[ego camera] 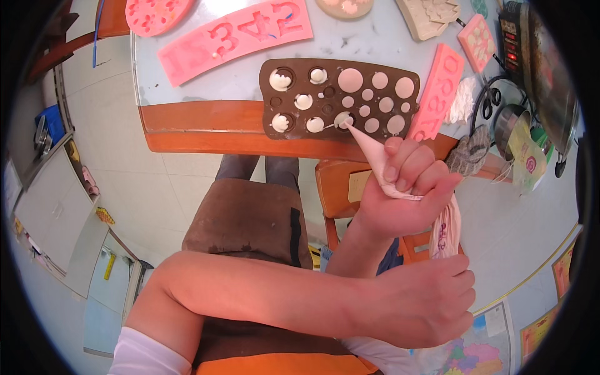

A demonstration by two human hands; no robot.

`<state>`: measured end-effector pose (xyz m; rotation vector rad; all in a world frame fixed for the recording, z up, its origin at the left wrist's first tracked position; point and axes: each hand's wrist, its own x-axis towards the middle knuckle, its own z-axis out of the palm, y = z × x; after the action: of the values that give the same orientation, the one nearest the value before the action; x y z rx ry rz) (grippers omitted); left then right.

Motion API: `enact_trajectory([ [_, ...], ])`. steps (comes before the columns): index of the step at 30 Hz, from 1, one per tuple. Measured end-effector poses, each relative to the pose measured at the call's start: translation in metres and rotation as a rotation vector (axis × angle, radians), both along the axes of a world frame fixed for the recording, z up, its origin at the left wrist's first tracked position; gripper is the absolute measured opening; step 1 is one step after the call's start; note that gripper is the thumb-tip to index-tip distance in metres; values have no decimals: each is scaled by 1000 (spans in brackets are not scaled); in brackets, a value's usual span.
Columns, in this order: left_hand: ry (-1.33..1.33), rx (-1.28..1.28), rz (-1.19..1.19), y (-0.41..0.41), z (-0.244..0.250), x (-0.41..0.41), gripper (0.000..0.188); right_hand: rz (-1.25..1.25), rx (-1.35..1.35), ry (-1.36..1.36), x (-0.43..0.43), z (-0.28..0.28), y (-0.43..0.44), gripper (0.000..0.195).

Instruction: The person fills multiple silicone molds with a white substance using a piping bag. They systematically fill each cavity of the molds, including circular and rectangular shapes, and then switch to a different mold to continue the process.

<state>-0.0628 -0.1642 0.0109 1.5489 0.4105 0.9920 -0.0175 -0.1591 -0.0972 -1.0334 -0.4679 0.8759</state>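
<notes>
My right hand [408, 187] is closed around a piping bag [368, 145] of pale pink filling. The bag's tip points into a round cavity in the bottom row of a brown silicone mould [300, 84]. Pale pink material lies level in the cavities to the right; uneven whitish blobs sit in several on the left. A thin strand trails beside the tip. My left arm crosses in front of my body, and my left hand [422, 302], seen from its back, is closed on the bag's gathered tail [445, 234]. Its fingertips are hidden.
A pink number mould [234, 40] lies behind the brown one, another [436, 91] beside its right end. Other moulds stand along the far side. Grey cloth [470, 149], a metal pan [511, 129], cables and a black appliance [513, 42] are at right. A wooden chair [335, 187] is below the table edge.
</notes>
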Motion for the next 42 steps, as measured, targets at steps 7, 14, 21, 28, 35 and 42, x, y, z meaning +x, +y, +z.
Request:
enact_trajectory([
  [7, -960, -1782, 557, 16, -28, 18, 12, -272, -59, 735, 13, 1, -19, 53],
  [14, -115, -1371, 527, 17, -43, -24, 13, -139, 144, 836, 1, -24, -31, 52],
  [21, -37, -1677, 571, 10, -35, -37, 16, -78, 85, 162, 0, 15, -24, 41],
  [28, -100, -1901, 393, 38, 12, -76, 28, 224, 177, -238, -23, 93, -15, 40],
  [35, -70, -1900, 421, 37, 9, -82, 28, 339, 172, -417, -19, 102, -23, 43],
  [42, -39, -1904, 438, 33, -35, -67, 19, 228, 105, -472, -23, 56, -42, 43],
])
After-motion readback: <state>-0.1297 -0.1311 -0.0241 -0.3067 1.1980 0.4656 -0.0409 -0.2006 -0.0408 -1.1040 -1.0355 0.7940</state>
